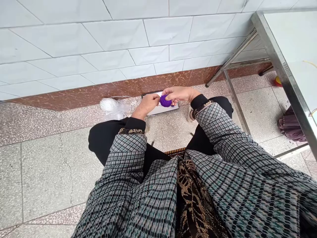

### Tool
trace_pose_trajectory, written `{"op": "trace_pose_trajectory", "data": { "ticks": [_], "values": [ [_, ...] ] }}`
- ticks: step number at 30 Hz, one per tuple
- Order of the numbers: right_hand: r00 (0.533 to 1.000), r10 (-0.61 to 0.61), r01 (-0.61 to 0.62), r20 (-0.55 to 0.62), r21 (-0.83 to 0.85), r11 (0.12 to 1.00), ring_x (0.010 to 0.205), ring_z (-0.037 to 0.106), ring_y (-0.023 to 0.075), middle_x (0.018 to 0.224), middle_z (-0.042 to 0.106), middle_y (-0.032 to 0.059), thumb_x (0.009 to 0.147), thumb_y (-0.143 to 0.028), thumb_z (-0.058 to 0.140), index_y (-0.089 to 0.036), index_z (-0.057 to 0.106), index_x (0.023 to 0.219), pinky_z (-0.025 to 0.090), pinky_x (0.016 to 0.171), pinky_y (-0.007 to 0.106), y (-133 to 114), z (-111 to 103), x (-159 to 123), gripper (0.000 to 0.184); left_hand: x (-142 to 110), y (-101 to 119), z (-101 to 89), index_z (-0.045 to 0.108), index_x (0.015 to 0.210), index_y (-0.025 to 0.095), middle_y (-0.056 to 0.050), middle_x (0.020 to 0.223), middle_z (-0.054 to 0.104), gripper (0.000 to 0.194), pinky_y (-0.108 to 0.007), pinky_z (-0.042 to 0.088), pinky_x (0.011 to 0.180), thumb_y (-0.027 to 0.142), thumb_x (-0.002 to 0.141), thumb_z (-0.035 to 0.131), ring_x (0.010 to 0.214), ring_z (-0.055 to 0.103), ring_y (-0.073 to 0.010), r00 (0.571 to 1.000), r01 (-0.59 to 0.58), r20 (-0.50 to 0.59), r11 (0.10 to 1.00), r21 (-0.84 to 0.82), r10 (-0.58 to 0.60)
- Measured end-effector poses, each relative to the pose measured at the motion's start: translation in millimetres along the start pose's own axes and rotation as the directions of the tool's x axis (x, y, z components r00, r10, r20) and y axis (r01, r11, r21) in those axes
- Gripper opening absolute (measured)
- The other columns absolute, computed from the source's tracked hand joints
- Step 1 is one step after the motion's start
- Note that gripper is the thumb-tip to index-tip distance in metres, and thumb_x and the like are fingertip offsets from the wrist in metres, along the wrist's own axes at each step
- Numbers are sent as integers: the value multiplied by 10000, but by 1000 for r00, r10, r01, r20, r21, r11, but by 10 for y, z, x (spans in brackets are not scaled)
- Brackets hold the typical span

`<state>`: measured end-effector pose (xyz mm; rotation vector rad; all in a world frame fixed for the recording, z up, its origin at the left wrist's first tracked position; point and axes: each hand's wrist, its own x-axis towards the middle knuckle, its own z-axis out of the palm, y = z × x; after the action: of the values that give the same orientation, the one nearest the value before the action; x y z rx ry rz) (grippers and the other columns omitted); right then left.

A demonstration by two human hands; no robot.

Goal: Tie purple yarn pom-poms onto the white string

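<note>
A small purple ball of yarn (165, 100) is held out in front of me, above my knees. My right hand (179, 94) curls over its top and right side with the fingers closed on it. My left hand (147, 105) pinches at its left side, fingers closed; whether it grips the ball itself or a strand is too small to tell. Both arms wear checked grey sleeves with black cuffs. I am seated, black trousers below the hands.
A white flat board or box (162, 109) lies on the floor by the wall under the hands. A clear plastic bag with white yarn (112, 107) lies left of it. A metal-framed table (274, 59) stands at right, a folded purple umbrella (291, 127) beneath it.
</note>
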<state>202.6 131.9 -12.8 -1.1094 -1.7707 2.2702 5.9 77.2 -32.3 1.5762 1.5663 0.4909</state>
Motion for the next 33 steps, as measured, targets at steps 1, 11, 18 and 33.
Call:
{"op": "trace_pose_trajectory", "data": {
  "ticks": [1, 11, 18, 33],
  "values": [
    [998, 59, -61, -26, -86, 994, 522, 567, 85, 697, 638, -29, 866, -102, 750, -164, 574, 1012, 470, 510, 171, -14, 16, -12, 237, -2, -3, -14, 567, 573, 198, -7, 592, 582, 204, -300, 373, 653, 232, 773, 543, 617, 483, -160, 1000, 1, -16, 1000, 1, -1],
    [878, 160, -118, -450, 121, 986, 502, 550, 91, 637, 620, -17, 913, -72, 726, -180, 560, 863, 479, 504, 179, -47, 101, 125, 204, -81, 74, 63, 612, 651, 195, -2, 636, 626, 174, -270, 436, 682, 207, 810, 543, 643, 541, -152, 989, -108, 98, 993, -50, 112],
    [950, 40, 91, -310, 398, 913, 549, 580, 70, 754, 645, -32, 991, -137, 718, -193, 512, 984, 516, 534, 153, -100, 102, 41, 213, -64, 67, 134, 617, 647, 200, -5, 622, 612, 193, -278, 447, 652, 197, 833, 565, 570, 514, -136, 976, -22, 216, 999, -49, 32],
    [969, 161, -178, -188, -77, 981, 606, 600, 106, 791, 659, -2, 824, -69, 799, -179, 607, 1033, 521, 551, 187, -7, 120, 2, 305, 26, -53, -8, 597, 593, 210, -25, 588, 620, 203, -306, 410, 674, 194, 790, 552, 645, 541, -188, 998, -2, -60, 994, 109, 9]
  ]
}}
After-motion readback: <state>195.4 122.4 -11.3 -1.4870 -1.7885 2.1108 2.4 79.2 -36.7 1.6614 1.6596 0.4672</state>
